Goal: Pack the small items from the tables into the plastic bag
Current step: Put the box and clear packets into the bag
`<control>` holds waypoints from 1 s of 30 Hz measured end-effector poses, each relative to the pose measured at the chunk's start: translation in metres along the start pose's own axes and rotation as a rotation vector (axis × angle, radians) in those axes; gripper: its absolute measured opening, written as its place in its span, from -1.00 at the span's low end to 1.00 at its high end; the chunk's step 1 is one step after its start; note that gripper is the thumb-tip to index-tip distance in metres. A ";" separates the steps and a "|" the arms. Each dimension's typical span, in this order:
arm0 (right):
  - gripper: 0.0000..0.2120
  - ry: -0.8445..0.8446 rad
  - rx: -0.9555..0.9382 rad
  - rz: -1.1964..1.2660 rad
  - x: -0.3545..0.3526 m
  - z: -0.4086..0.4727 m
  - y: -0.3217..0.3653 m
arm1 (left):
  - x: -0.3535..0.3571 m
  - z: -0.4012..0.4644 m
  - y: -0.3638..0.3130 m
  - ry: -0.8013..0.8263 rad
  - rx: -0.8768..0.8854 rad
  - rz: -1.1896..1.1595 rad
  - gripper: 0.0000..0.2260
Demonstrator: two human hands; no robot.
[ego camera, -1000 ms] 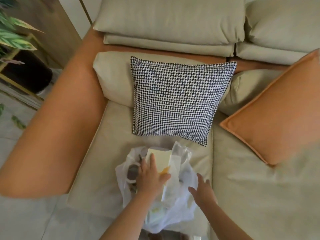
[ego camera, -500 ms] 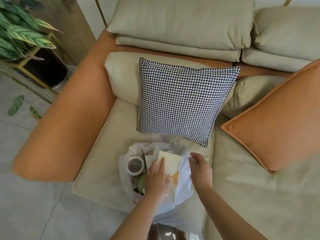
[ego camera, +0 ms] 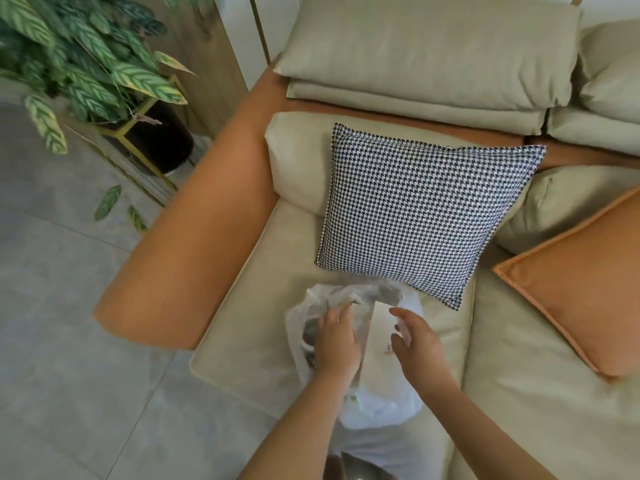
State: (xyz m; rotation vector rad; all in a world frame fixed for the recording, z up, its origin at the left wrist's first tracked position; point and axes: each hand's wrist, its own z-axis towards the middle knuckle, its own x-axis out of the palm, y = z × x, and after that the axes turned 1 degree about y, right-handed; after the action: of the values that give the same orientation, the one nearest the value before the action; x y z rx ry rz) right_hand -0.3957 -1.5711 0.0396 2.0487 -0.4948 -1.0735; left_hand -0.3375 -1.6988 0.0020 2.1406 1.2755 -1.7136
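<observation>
Head view: low in the middle of the frame, a translucent white plastic bag (ego camera: 381, 403) lies on the beige seat cushion (ego camera: 242, 348) of a sofa, its mouth toward the top of the picture. Both hands are at the bag.

The left hand (ego camera: 336, 341) rests palm down on the bag's left half, fingers extended toward the mouth and lying roughly flat. Dark items show dimly through the plastic just left of it; what they are cannot be told. Whether its fingertips pinch anything at the bag's edge cannot be told because of blur.

The right hand (ego camera: 415, 337) is over the bag's right half, fingers spread and slightly bent, gripping nothing that can be seen. Whether it touches the bag or is just above it is unclear. Between the two hands a pale flat card (ego camera: 379, 327) with a small orange mark stands out inside the bag, touching or nearly touching the right hand's thumb side.

Just above the bag, in the centre of the frame, a black-and-white houndstooth pillow (ego camera: 415, 216) leans on the back cushions. An orange pillow (ego camera: 571, 282) sits at the right edge. The sofa's orange armrest (ego camera: 194, 230) runs diagonally left of centre. A potted plant (ego camera: 86, 64) with striped leaves fills the upper left, above a grey tiled floor (ego camera: 69, 341).
</observation>
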 end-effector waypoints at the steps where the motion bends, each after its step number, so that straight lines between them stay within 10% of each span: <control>1: -0.56 0.009 -0.009 -0.017 0.004 0.001 0.000 | -0.005 0.008 0.013 -0.043 -0.043 0.040 -0.54; 11: -0.54 -0.165 0.042 0.052 0.018 0.010 -0.006 | -0.018 0.090 0.059 0.238 -0.293 0.146 -0.60; 30: -0.73 -0.340 0.222 -0.088 -0.064 -0.012 0.056 | -0.147 0.008 0.020 -0.076 0.039 -0.277 -0.80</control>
State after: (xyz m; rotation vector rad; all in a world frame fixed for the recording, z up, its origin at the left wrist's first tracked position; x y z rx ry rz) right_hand -0.4221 -1.5618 0.1208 2.1004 -0.7281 -1.4894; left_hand -0.3314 -1.7935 0.1158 1.9730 1.5923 -1.9148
